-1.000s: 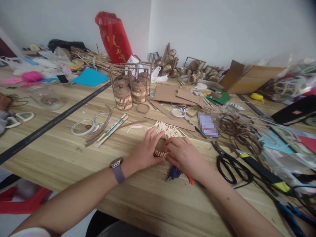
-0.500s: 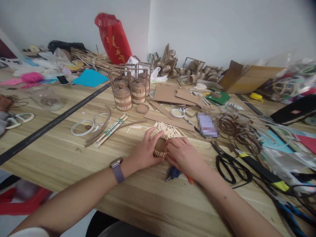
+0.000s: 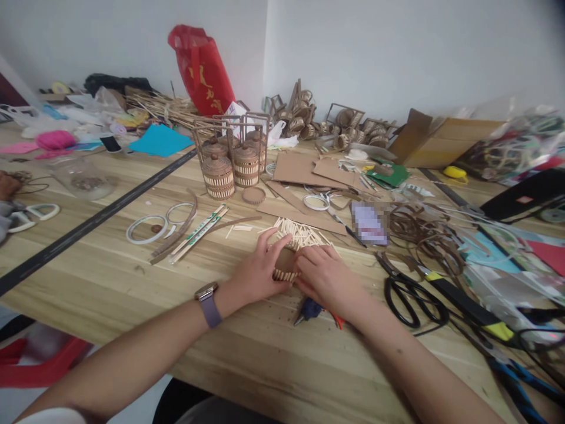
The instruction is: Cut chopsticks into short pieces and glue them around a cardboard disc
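Between my hands sits a small round cardboard basket (image 3: 286,266) with short wooden sticks set around its rim. My left hand (image 3: 260,268) curls around its left side, thumb at the near edge and fingers over the far edge. At the right side, my right hand (image 3: 321,272) is closed with its fingertips against the rim; any stick in them is hidden. Just beyond lies a pile of short wooden sticks (image 3: 304,233). A dark blue glue gun (image 3: 310,310) with an orange part lies partly under my right hand.
Lidded miniature baskets with tall handles (image 3: 218,176) stand behind to the left. Tape rings (image 3: 147,229) and bundled sticks (image 3: 198,234) lie at left. Black scissors (image 3: 412,300), a box cutter (image 3: 468,306) and brown strips (image 3: 424,232) crowd the right. At far left, another person's hand (image 3: 6,187) shows near white-handled scissors.
Almost nothing differs. Both hands keep their places on the basket, and the whole view has shifted very slightly.
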`<act>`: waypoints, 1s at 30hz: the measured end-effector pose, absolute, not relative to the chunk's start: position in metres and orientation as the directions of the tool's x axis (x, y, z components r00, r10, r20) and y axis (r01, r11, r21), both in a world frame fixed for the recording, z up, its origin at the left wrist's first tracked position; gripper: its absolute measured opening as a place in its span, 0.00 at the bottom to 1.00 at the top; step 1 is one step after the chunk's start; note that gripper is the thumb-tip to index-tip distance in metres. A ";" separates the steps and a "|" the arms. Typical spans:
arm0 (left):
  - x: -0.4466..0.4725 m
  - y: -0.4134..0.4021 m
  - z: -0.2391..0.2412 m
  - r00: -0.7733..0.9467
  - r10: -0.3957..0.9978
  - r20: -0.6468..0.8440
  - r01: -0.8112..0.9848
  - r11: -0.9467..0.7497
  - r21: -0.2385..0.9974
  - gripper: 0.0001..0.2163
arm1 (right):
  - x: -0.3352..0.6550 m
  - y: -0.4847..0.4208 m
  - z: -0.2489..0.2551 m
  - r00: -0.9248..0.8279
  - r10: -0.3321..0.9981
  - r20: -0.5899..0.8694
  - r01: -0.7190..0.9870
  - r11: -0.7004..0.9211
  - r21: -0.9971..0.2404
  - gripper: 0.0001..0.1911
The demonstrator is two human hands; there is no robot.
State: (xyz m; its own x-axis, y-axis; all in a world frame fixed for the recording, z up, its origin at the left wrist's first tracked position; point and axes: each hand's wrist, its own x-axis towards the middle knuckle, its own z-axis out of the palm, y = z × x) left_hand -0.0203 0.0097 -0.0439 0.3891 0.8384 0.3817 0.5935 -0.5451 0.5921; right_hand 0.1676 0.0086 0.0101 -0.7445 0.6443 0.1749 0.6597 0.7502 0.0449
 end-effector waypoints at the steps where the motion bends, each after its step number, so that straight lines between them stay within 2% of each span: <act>1: -0.020 0.010 -0.044 0.390 0.838 0.381 0.593 -0.545 0.593 0.45 | 0.168 0.009 0.010 -0.746 0.641 0.178 0.657 0.752 0.047 0.03; 13: -0.020 0.011 -0.045 0.390 0.839 0.379 0.600 -0.544 0.587 0.45 | 0.169 0.009 0.008 -0.756 0.624 0.199 0.649 0.753 0.104 0.03; 30: -0.021 0.011 -0.047 0.388 0.837 0.387 0.579 -0.547 0.604 0.45 | 0.168 0.009 0.008 -0.758 0.623 0.196 0.645 0.760 0.078 0.03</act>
